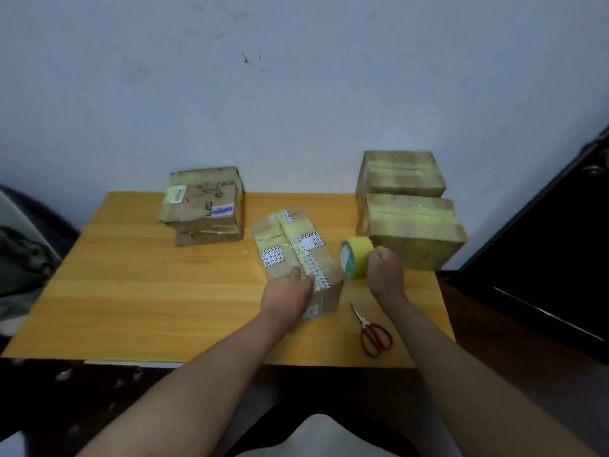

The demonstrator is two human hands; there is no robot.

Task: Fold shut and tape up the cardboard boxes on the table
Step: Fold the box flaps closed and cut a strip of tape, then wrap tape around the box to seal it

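A small cardboard box, crossed with yellowish tape and printed labels, lies in the middle of the wooden table. My left hand presses on the box's near end, over the tape strip. Just right of the box, my right hand grips a yellow tape roll held on edge. Whether a strip runs from the roll to the box is too blurred to tell.
Red-handled scissors lie near the front right edge. Two taped boxes are stacked at the back right. A worn box sits on a flat one at the back left. A dark cabinet flanks the table's right side.
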